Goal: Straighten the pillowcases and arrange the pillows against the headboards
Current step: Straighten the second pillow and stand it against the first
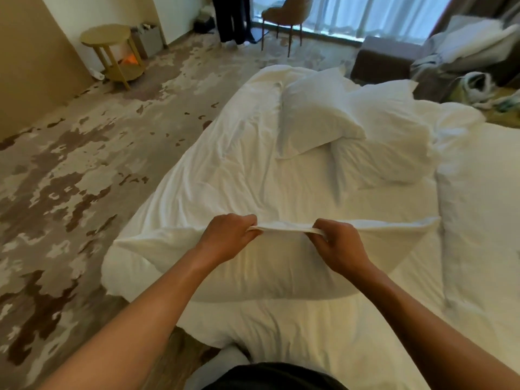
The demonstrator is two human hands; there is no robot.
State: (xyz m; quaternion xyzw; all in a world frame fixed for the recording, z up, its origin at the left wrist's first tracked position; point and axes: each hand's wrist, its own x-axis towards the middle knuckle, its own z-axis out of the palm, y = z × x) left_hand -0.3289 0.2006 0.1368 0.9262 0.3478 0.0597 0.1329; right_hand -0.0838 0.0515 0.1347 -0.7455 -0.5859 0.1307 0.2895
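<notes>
At lower centre of the frame the near pillow [253,271] lies on the bed, light, soft and floppy by the look of it, its pillowcase hem [284,228] pinched taut between left hand [229,237] and right hand [339,243], the sensible hold.
</notes>
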